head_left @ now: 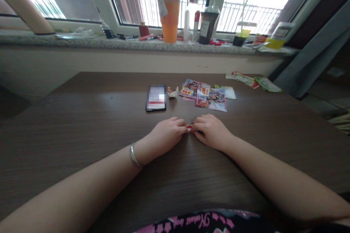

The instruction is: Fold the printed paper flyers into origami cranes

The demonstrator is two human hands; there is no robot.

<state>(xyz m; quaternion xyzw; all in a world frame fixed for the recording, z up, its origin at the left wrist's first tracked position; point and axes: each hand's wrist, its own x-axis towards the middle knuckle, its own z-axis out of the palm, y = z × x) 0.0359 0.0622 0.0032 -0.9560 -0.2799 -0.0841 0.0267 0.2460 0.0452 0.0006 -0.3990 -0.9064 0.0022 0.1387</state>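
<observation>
Between my two hands, just above or on the brown table, is a small folded piece of red and white printed paper (189, 126). My left hand (170, 133), with a silver bangle at the wrist, pinches its left end. The right end is pinched by my right hand (212, 131). Fingers cover most of the paper, so its full shape is hidden. Beyond my left hand lie a phone-like device (156, 98) with a blurred screen and a small folded paper piece (172, 92). Several colourful printed leaflets (210, 98) overlap past my right hand.
The brown table (82, 116) ends at a wall below a stone windowsill (131, 43). On the sill stand a large cup of orange drink (170, 14), a dark lidded cup (207, 25) and several bottles. More wrappers or leaflets (246, 79) lie at the far right.
</observation>
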